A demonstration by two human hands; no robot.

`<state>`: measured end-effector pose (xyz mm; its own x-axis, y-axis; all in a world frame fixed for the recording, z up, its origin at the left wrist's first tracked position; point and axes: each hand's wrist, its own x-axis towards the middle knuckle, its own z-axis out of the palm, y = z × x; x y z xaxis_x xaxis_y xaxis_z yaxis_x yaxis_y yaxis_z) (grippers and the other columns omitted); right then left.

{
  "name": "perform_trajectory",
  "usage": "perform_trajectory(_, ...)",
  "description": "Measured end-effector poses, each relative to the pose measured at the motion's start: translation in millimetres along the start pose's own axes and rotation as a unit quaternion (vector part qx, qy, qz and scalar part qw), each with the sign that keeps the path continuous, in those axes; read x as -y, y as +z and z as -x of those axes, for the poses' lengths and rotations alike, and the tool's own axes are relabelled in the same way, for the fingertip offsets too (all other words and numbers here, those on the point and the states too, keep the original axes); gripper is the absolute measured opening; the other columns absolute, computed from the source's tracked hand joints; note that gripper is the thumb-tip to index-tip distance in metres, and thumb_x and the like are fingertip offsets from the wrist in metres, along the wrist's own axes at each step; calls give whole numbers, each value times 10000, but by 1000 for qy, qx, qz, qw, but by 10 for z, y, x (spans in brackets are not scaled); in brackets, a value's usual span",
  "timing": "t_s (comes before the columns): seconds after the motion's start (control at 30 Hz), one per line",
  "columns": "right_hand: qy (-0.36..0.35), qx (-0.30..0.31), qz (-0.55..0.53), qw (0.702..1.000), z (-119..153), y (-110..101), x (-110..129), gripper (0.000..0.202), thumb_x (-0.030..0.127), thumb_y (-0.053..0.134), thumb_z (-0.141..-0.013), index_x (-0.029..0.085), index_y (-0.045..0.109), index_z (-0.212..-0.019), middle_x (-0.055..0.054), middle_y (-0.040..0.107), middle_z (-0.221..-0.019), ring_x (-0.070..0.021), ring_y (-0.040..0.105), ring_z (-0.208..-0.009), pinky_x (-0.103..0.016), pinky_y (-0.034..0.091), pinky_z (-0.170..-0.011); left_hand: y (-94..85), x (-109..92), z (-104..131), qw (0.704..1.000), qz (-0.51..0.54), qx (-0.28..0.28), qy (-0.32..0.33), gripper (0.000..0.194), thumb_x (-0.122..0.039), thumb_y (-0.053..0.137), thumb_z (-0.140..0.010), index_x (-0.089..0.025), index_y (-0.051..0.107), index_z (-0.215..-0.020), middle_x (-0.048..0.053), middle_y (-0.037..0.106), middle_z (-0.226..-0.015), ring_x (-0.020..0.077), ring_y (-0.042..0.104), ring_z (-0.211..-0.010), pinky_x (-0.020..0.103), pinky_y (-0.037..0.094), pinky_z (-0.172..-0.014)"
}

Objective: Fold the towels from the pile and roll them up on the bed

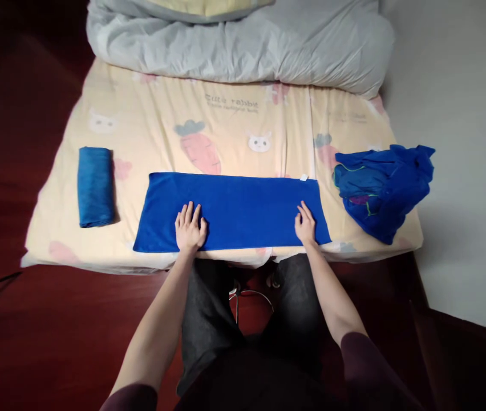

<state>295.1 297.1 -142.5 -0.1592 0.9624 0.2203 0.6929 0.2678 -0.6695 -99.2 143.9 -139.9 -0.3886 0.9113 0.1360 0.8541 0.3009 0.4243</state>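
A blue cloth (247, 211) lies flat as a long rectangle along the near edge of the bed, with a small white tag (303, 178) at its upper right. My left hand (190, 228) rests palm down on the cloth's left part, fingers spread. On its right part lies my right hand (305, 224), fingers stretched out and holding nothing. A rolled or folded teal-blue cloth (95, 187) sits at the far left of the bed. At the right is a crumpled heap of blue cloth (401, 182) with a teal piece showing green edging.
The bed (140, 131) has a yellow sheet with carrot and rabbit prints. A bulky grey-white quilt (243, 51) lies across its far side. A pale wall (465, 171) stands at the right. Dark red floor (20, 331) shows at the left, and my legs are against the near edge.
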Motion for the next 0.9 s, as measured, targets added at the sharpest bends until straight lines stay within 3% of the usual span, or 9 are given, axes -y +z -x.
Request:
perform_trajectory(0.13, 16, -33, 65, 997, -43, -74, -195, 489, 213, 398, -982, 110, 661, -1381, -183, 578, -1543, -262, 515, -1471, -481, 407, -1261, -4, -1, -11, 1000, -7, 6, -9, 613, -385, 354, -1044, -206, 428, -1626, 80, 301, -1739, 272, 230, -1629, 511, 159, -1335)
perform_trajectory(0.43, -21, -79, 79, 994, -51, 40, -244, 501, 207, 371, -968, 93, 700, -1328, -197, 662, -1439, -274, 566, -1433, -494, 454, -1222, -6, 28, 11, 999, -33, 19, -20, 614, -389, 347, -1050, -227, 405, -1640, 61, 260, -1754, 260, 197, -1640, 510, 142, -1346)
perform_trajectory(0.53, -23, -83, 72, 994, -55, 38, -254, 497, 199, 379, -960, 97, 706, -1320, -202, 669, -1427, -283, 575, -1425, -515, 467, -1210, -98, 180, 97, 998, -32, 11, -59, 621, -407, 350, -1055, -227, 388, -1647, 73, 221, -1765, 274, 152, -1651, 539, 124, -1344)
perform_trajectory(0.77, -28, -104, 83, 991, -62, 70, -265, 483, 187, 386, -949, 111, 731, -1279, -185, 691, -1403, -288, 606, -1397, -517, 511, -1170, -453, 814, 270, 980, -55, -24, -190, 704, -488, 324, -1057, -159, 290, -1679, 159, 177, -1765, 352, 127, -1647, 640, 126, -1316)
perform_trajectory(0.9, -27, -104, 73, 992, -52, 76, -276, 482, 172, 416, -929, 121, 726, -1294, -185, 693, -1398, -303, 608, -1395, -540, 510, -1168, -561, 838, 251, 980, -87, 0, -181, 752, -509, 290, -1062, -62, 277, -1666, 229, 150, -1752, 384, 96, -1645, 652, 108, -1312)
